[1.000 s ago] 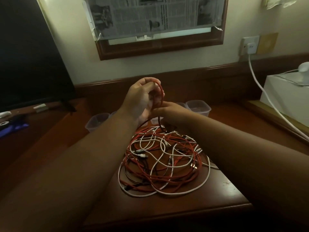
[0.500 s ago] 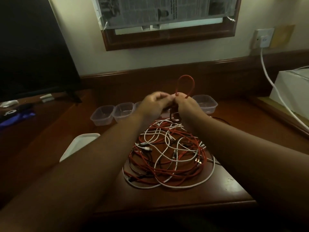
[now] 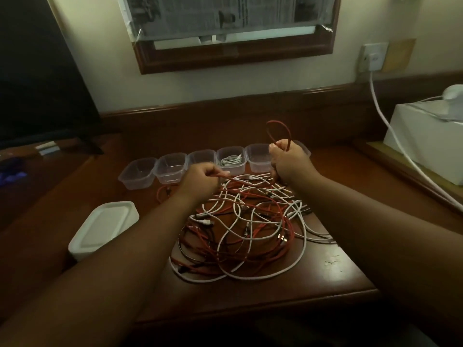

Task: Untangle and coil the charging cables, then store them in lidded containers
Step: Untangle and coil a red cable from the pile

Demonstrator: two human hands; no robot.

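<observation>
Dark wooden desk (image 3: 263,294) is filling the centre of the frame. Right hand (image 3: 290,162), fingers clenched, is gripping a red cable (image 3: 278,126) looping upward just above the fist. Left hand (image 3: 200,179) is pinching the same cable's run over the tangled pile of red and white cables (image 3: 250,229). Clear containers (image 3: 172,167) are sitting in a row behind; one is holding a coiled white cable (image 3: 230,160). White lids (image 3: 102,227) are lying at lower left.

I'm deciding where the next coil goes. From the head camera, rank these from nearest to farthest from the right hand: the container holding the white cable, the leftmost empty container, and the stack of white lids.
1. Container holding the white cable, just left of the right hand.
2. Leftmost empty container, at the row's far left end.
3. Stack of white lids, front left on the table.
</observation>
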